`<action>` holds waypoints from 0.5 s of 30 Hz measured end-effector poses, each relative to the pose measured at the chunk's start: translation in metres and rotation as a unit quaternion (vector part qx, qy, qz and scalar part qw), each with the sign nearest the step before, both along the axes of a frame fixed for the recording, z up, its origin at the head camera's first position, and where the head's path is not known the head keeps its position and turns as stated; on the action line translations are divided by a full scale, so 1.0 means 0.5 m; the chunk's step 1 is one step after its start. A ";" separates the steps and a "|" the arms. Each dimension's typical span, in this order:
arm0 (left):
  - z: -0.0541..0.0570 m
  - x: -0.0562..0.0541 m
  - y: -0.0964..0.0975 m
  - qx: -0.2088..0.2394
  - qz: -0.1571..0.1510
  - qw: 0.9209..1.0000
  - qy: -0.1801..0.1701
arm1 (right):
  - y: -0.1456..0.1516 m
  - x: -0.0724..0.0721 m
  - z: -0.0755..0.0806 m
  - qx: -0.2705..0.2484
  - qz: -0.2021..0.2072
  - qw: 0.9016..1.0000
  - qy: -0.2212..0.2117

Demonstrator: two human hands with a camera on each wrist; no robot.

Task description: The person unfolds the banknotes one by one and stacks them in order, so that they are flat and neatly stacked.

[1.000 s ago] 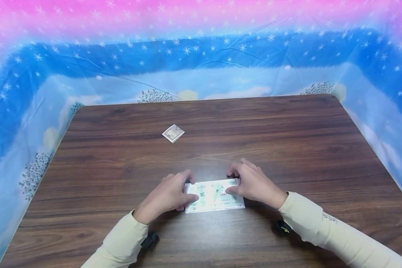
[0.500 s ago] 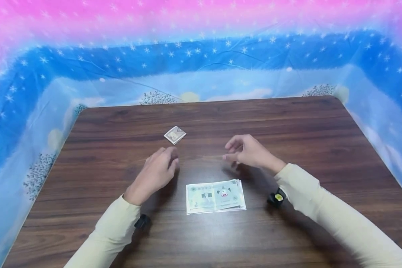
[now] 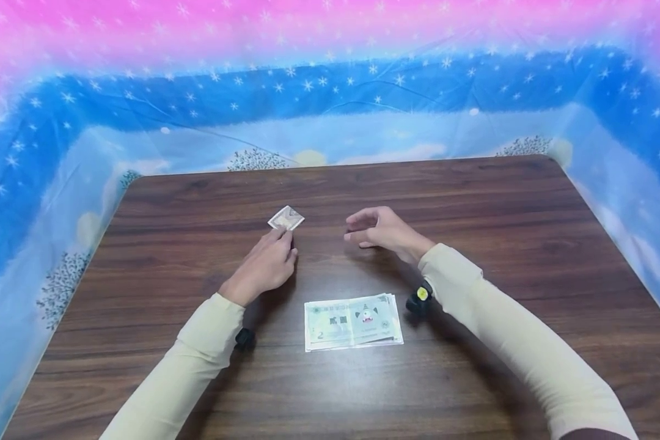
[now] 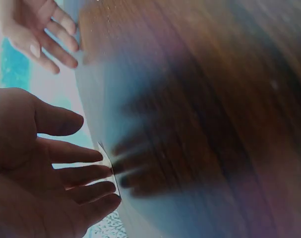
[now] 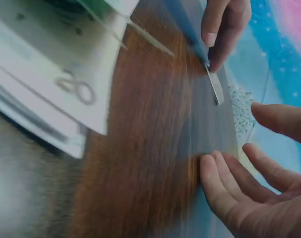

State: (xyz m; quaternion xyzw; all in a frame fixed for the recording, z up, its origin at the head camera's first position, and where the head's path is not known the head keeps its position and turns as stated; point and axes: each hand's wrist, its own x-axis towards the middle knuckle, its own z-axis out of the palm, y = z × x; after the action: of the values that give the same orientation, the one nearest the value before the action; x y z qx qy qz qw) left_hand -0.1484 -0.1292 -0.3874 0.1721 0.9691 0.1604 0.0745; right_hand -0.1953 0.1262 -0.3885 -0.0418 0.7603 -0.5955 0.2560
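Observation:
My left hand (image 3: 264,264) reaches forward, its fingertips at the near corner of a small folded banknote (image 3: 287,217) lying on the table. In the left wrist view the fingers of that left hand (image 4: 56,168) are extended at the thin edge of the note. To the right, my right hand (image 3: 389,233) is held near the tabletop, fingers loosely bent and holding nothing. Closer to me lies a flat stack of pale green banknotes (image 3: 354,324), the top one printed with a 2 and a small cartoon figure. The right wrist view shows the stack's corner (image 5: 41,94) large.
The brown wood-grain table (image 3: 473,201) has rounded far corners. A blue and pink snowflake cloth (image 3: 330,85) hangs around its back and sides. Each wrist carries a small black device, such as the right wrist camera (image 3: 419,299).
Both hands left the banknote stack, which stays on the table. My left hand went forward to the folded banknote. My right hand moved forward and left, its fingers staying free of anything.

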 end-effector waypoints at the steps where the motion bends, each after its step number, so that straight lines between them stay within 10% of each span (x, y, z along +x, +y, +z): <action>1: 0.001 -0.001 0.002 -0.001 0.000 1.000 -0.010 | -0.003 -0.005 0.000 -0.007 0.004 1.000 0.000; 15: 0.006 0.004 0.046 -0.006 -0.042 0.998 -0.049 | -0.029 -0.032 -0.009 -0.060 -0.001 0.997 -0.046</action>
State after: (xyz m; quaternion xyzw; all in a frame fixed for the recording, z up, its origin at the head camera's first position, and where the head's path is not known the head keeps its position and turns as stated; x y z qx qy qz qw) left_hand -0.1465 -0.1061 -0.3845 0.2045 0.9571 0.1593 0.1294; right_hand -0.2113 0.1119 -0.3929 -0.0285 0.7108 -0.6416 0.2870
